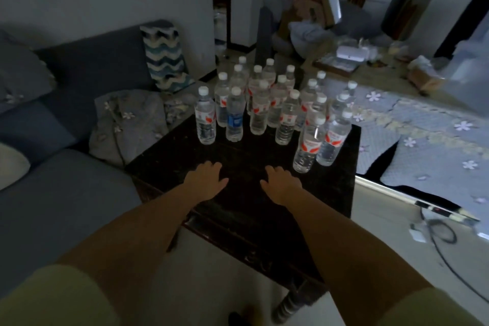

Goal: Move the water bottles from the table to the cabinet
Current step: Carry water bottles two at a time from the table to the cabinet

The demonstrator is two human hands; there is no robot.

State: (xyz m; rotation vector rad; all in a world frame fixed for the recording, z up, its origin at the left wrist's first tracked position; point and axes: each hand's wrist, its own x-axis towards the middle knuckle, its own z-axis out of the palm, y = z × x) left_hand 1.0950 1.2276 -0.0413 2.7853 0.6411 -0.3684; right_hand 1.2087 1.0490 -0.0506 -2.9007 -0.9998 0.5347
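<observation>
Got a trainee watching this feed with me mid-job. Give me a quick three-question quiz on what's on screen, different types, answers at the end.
1. True or false: the left hand grips a bottle.
2. Which label colour is the odd one among the bottles? A) blue B) green C) yellow
3. Fill in: the bottles stand on the far part of the dark ___.

Key:
1. False; both it and the right hand are open and hold nothing.
2. A; the blue-label bottle stands out from the red-label bottles.
3. table.

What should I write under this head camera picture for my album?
Two open hands, left hand and right hand, reach over a dark table toward many upright water bottles.
</observation>
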